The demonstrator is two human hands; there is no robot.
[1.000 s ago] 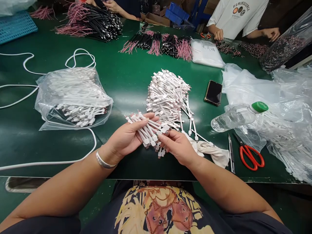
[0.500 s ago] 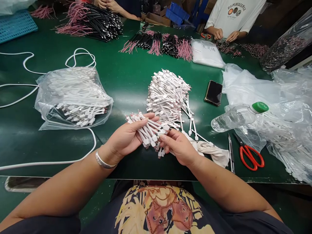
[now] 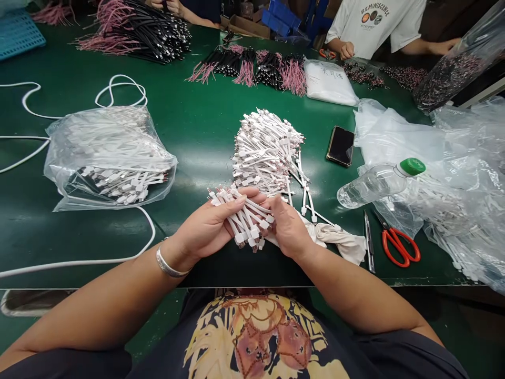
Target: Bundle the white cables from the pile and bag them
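Observation:
A bundle of short white cables (image 3: 246, 218) with white plugs rests in my left hand (image 3: 209, 226), thumb over the top and fingers beneath. Against the bundle's right side is my right hand (image 3: 292, 229), its thumb raised and its fingers curled around the plug ends, partly hidden. Just beyond my hands lies a large heap of the same white cables (image 3: 266, 150) on the green table (image 3: 197, 126). A few loose cables stick out from its right side. Beside my right wrist is a crumpled off-white cloth (image 3: 343, 239).
To the left sits a clear bag of white cables (image 3: 110, 152) near a long white cord (image 3: 79, 263). On the right are a phone (image 3: 340, 146), a bottle (image 3: 371, 184), a cutter knife (image 3: 369, 242), red-handled scissors (image 3: 400, 245) and plastic bags (image 3: 465, 158). Two people work across the table.
My right hand has turned, its thumb lifting from the plugs, and now presses against the bundle's side. The co-worker at the far right has stretched one arm out toward a bag.

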